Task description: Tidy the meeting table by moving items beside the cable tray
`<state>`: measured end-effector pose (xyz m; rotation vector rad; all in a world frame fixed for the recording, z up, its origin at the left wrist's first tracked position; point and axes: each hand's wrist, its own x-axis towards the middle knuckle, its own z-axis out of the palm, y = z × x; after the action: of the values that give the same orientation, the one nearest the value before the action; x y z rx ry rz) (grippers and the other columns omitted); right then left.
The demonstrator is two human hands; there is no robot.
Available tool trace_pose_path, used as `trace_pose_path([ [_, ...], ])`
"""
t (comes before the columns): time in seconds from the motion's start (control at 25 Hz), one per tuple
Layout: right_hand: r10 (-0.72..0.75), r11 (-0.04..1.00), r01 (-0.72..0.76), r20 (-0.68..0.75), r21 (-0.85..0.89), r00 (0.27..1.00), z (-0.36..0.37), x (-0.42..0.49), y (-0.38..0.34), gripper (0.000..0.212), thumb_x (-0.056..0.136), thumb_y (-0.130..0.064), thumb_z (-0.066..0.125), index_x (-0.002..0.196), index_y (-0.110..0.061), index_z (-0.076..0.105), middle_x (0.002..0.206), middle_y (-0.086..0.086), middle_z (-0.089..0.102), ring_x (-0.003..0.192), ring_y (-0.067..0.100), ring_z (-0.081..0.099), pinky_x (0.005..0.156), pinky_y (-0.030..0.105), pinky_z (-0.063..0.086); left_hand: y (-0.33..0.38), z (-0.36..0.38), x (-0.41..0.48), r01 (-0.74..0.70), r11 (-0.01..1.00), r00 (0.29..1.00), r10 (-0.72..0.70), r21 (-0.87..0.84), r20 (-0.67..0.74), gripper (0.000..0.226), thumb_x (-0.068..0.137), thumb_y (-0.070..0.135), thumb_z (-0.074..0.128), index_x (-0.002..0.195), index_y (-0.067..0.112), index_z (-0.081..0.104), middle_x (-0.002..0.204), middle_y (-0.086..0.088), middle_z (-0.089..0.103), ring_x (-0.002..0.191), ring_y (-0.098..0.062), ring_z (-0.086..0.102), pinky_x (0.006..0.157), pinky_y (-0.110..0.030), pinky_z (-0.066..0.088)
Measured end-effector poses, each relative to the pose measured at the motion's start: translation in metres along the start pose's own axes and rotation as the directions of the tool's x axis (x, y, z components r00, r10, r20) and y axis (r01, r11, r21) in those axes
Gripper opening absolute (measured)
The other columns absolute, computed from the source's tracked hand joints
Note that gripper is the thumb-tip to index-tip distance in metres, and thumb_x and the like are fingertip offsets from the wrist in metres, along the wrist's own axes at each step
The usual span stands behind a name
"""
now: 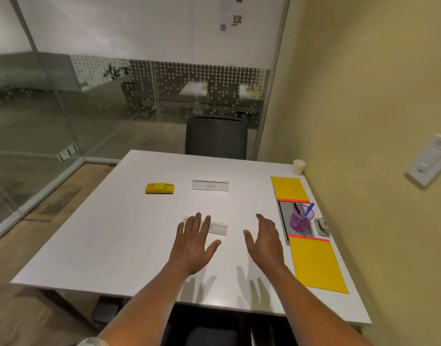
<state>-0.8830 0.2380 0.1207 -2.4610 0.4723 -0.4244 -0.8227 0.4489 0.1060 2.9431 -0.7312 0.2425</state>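
Note:
On the white table (pixel 114 245) a clear name plate (pixel 218 227) lies just beyond my left hand (pixel 194 243), whose fingertips cover its left part. My left hand is open, fingers spread, holding nothing. My right hand (pixel 264 242) hovers open to the right of that plate, palm turned inward. A second name plate (pixel 210 186) reading "BETH" stands further back at the middle. A yellow plastic holder (pixel 159 188) lies at the back left. The grey cable tray (pixel 285 221) is set into the table's right side, with a purple pen cup (pixel 300 219) standing on it.
Two yellow folders (pixel 289 188) (pixel 316 263) lie along the right edge, one on each side of the tray. A metal hole punch (pixel 321 227) sits by the wall, a paper cup (pixel 298 167) in the far right corner. A dark chair (pixel 215 138) stands behind the table.

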Motion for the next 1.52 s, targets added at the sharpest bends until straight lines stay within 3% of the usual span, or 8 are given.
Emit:
trace_pose_path([
  [0.2, -0.085, 0.996, 0.085, 0.018, 0.013, 0.996, -0.003, -0.031, -0.067, 0.061, 0.097, -0.04, 0.055, 0.149, -0.019, 0.034, 0.144, 0.007, 0.044, 0.128, 0.027, 0.047, 0.104, 0.041, 0.043, -0.029, -0.047, -0.044, 0.087, 0.995, 0.994, -0.089, -0.04, -0.055, 0.078, 0.097, 0.065, 0.02, 0.16, 0.019, 0.015, 0.165, -0.012, 0.02, 0.15, -0.031, 0.021, 0.121, -0.052, 0.016],
  [0.44, -0.232, 0.972, 0.233, 0.065, -0.007, 0.97, -0.011, -0.072, -0.125, 0.06, 0.096, -0.045, 0.053, 0.148, -0.022, 0.034, 0.145, 0.004, 0.045, 0.126, 0.026, 0.047, 0.103, 0.04, 0.042, -0.054, -0.098, -0.1, 0.228, 0.973, 0.97, -0.229, -0.015, -0.086, 0.078, 0.096, 0.069, 0.016, 0.16, 0.025, 0.004, 0.168, -0.008, 0.005, 0.154, -0.029, 0.008, 0.123, -0.052, 0.008],
  [0.92, -0.42, 0.907, 0.419, 0.115, 0.029, 0.9, 0.0, -0.166, -0.241, 0.062, 0.095, -0.053, 0.049, 0.149, -0.029, 0.03, 0.151, 0.0, 0.041, 0.131, 0.023, 0.046, 0.107, 0.041, 0.043, -0.115, -0.187, -0.213, 0.368, 0.93, 0.905, -0.356, 0.008, -0.231, 0.078, 0.096, 0.068, 0.018, 0.16, 0.023, 0.009, 0.166, -0.01, 0.014, 0.151, -0.03, 0.015, 0.121, -0.051, 0.012],
  [1.2, -0.497, 0.867, 0.498, 0.109, 0.027, 0.861, 0.048, -0.188, -0.337, 0.061, 0.096, -0.053, 0.047, 0.148, -0.027, 0.031, 0.149, 0.003, 0.041, 0.131, 0.024, 0.045, 0.105, 0.04, 0.043, -0.212, -0.213, -0.251, 0.405, 0.914, 0.87, -0.39, -0.015, -0.301, 0.086, 0.09, 0.071, 0.009, 0.158, 0.021, 0.022, 0.162, -0.01, 0.027, 0.147, -0.031, 0.026, 0.117, -0.051, 0.021],
  [1.52, -0.534, 0.846, 0.531, 0.074, 0.052, 0.842, 0.137, -0.217, -0.486, 0.059, 0.093, -0.054, 0.046, 0.144, -0.026, 0.035, 0.141, 0.004, 0.046, 0.12, 0.027, 0.05, 0.098, 0.04, 0.044, -0.382, -0.238, -0.293, 0.435, 0.9, 0.865, -0.416, 0.006, -0.279, 0.08, 0.093, 0.069, 0.018, 0.159, 0.024, 0.009, 0.166, -0.009, 0.015, 0.151, -0.03, 0.016, 0.122, -0.051, 0.013],
])
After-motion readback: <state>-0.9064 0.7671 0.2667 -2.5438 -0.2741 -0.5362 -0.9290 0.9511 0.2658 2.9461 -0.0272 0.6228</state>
